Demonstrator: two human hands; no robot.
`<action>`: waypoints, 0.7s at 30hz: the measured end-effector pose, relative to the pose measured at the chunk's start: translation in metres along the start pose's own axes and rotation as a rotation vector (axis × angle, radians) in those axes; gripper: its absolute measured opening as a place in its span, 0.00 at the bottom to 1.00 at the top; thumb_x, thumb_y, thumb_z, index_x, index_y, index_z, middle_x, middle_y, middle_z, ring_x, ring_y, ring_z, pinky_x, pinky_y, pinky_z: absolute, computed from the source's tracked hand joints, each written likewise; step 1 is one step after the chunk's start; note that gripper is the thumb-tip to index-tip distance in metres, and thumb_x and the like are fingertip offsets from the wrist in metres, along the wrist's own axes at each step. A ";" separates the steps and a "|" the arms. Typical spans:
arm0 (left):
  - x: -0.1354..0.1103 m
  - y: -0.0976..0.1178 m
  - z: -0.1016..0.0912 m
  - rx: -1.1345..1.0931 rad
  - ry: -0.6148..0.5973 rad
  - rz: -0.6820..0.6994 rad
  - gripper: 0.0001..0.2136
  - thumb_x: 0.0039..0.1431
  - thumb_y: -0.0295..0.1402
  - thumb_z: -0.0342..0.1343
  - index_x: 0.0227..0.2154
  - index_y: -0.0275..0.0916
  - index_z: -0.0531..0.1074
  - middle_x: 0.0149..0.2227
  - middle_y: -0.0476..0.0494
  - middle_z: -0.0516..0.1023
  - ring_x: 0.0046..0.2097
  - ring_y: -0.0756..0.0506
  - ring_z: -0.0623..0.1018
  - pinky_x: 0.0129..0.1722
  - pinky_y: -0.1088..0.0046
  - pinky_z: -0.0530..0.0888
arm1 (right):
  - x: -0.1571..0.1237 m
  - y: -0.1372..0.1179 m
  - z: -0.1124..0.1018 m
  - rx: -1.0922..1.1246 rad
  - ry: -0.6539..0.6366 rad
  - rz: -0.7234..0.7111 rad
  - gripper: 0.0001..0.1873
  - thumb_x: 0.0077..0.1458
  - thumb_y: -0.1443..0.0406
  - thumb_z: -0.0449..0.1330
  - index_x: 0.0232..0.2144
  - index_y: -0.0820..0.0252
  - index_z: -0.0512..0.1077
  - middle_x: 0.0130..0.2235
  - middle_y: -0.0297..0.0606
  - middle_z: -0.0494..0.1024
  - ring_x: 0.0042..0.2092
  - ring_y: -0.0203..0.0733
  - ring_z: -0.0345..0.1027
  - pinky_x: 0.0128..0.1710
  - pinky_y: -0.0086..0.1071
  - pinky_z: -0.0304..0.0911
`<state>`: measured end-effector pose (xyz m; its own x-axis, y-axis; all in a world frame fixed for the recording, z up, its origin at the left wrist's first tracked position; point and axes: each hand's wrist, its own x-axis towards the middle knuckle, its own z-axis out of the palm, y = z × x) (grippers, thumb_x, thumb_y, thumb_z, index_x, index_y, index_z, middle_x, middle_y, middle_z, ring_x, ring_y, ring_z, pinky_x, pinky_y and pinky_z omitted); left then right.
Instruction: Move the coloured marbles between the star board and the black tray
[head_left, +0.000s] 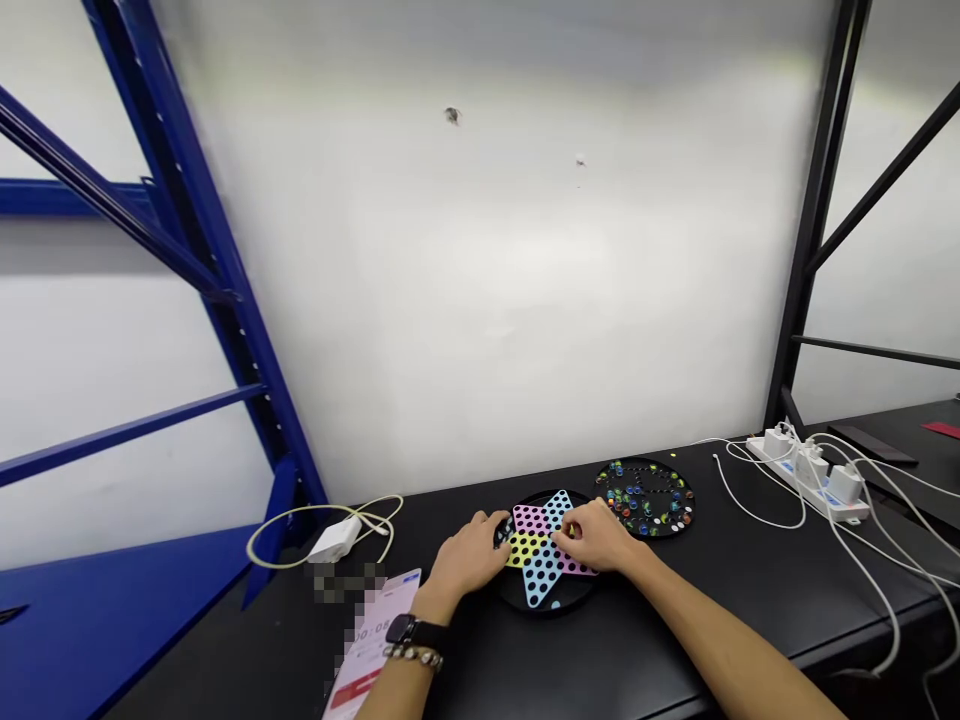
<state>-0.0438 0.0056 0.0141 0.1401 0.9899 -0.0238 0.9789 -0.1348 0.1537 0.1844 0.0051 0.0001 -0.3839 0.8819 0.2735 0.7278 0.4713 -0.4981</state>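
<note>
- the person's two forearms reach in from the bottom edge. the left wrist carries a black watch (401, 630) and a bead bracelet (412, 655).
- a pink sheet (373, 640) lies just beside that wrist on the black table (735, 600). it shows pale digits too blurred to read for sure and a red band lower down, and part of it is pixelated.
- a round black tray (525, 603) sits near the table's middle. it holds a star board (541, 580) with pink, yellow and light blue points dotted with dark holes.
- the left hand (469, 558) rests at the tray's left edge, fingers curled down onto the rim. it cannot be told whether they grip anything.
- the right hand (600, 540) lies over the star's upper right part, fingers bent downwards. whether they pinch a piece cannot be told.
- a second round black tray (691, 508) stands just behind and to the right. it is filled with a loose spread of small marbles (637, 500) in mixed colours.
- a white power strip (814, 478) with white plugs and trailing cables lies further right.
- a white charger (335, 540) with a looped pale cable lies to the left, beside a blue rack (225, 300).
- a black rack (806, 250) stands at the right against the white wall.
</note>
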 end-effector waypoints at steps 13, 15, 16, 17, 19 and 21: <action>0.008 0.024 0.017 0.202 0.044 0.019 0.19 0.68 0.35 0.34 0.49 0.37 0.68 0.44 0.34 0.76 0.41 0.37 0.80 0.40 0.60 0.73 | 0.001 0.007 0.006 -0.035 0.012 -0.029 0.20 0.57 0.57 0.56 0.18 0.60 0.67 0.22 0.32 0.73 0.25 0.32 0.58 0.40 0.31 0.50; 0.009 0.022 0.017 0.210 0.044 0.045 0.20 0.68 0.35 0.33 0.46 0.37 0.71 0.43 0.34 0.78 0.43 0.37 0.80 0.41 0.60 0.73 | 0.002 0.008 0.008 -0.031 0.016 -0.036 0.20 0.57 0.57 0.56 0.18 0.60 0.67 0.22 0.32 0.73 0.26 0.32 0.57 0.39 0.30 0.50; 0.009 0.022 0.016 0.214 0.044 0.056 0.20 0.68 0.35 0.33 0.45 0.37 0.72 0.43 0.34 0.78 0.44 0.37 0.79 0.42 0.60 0.73 | 0.002 0.008 0.008 -0.029 0.017 -0.039 0.20 0.57 0.57 0.56 0.18 0.60 0.67 0.22 0.32 0.73 0.26 0.32 0.57 0.39 0.30 0.50; 0.010 0.021 0.016 0.219 0.045 0.063 0.21 0.68 0.34 0.33 0.44 0.37 0.73 0.43 0.34 0.79 0.45 0.37 0.79 0.42 0.60 0.73 | 0.002 0.009 0.008 -0.027 0.018 -0.041 0.20 0.57 0.56 0.56 0.18 0.60 0.67 0.22 0.32 0.73 0.25 0.32 0.57 0.39 0.30 0.50; 0.011 0.021 0.016 0.228 0.046 0.073 0.21 0.68 0.34 0.34 0.43 0.37 0.74 0.43 0.33 0.79 0.45 0.37 0.79 0.42 0.60 0.73 | 0.001 0.009 0.009 -0.029 0.017 -0.043 0.20 0.57 0.57 0.56 0.17 0.60 0.66 0.22 0.32 0.72 0.25 0.32 0.57 0.38 0.30 0.50; 0.011 0.022 0.016 0.234 0.044 0.078 0.21 0.68 0.33 0.36 0.42 0.37 0.75 0.44 0.33 0.79 0.45 0.36 0.79 0.42 0.60 0.72 | 0.001 0.008 0.009 -0.029 0.015 -0.043 0.19 0.56 0.58 0.56 0.17 0.60 0.65 0.21 0.31 0.71 0.25 0.32 0.56 0.37 0.29 0.50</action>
<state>-0.0184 0.0129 0.0012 0.2149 0.9764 0.0234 0.9739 -0.2124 -0.0795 0.1850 0.0097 -0.0112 -0.4067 0.8606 0.3066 0.7272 0.5081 -0.4616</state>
